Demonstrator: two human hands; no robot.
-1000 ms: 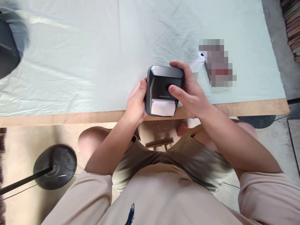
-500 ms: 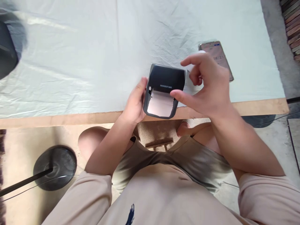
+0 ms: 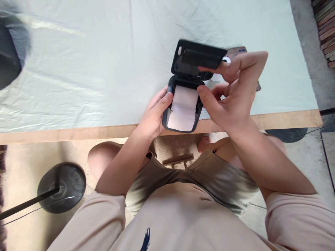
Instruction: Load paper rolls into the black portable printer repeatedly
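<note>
Pale cloth (image 3: 91,69) covers the table under a small black printer (image 3: 183,104), gripped at the near edge by the left hand (image 3: 154,115). Its lid (image 3: 197,59), shut a moment ago, now stands open against the right hand's (image 3: 232,94) loosely spread fingertips, baring the paper roll (image 3: 183,108) between both thumbs.

**What I see around the work area**

From my feed, the counter (image 3: 288,119) has a bare wooden front edge and a wrinkled pale green cloth (image 3: 91,69) spread over its top. Bright daylight streaks the cloth at the left. Below, the floor (image 3: 23,167) is sandy tan, with a round black stand base (image 3: 61,186) on it. Stacked bricks (image 3: 326,31) sit at the far right.
</note>
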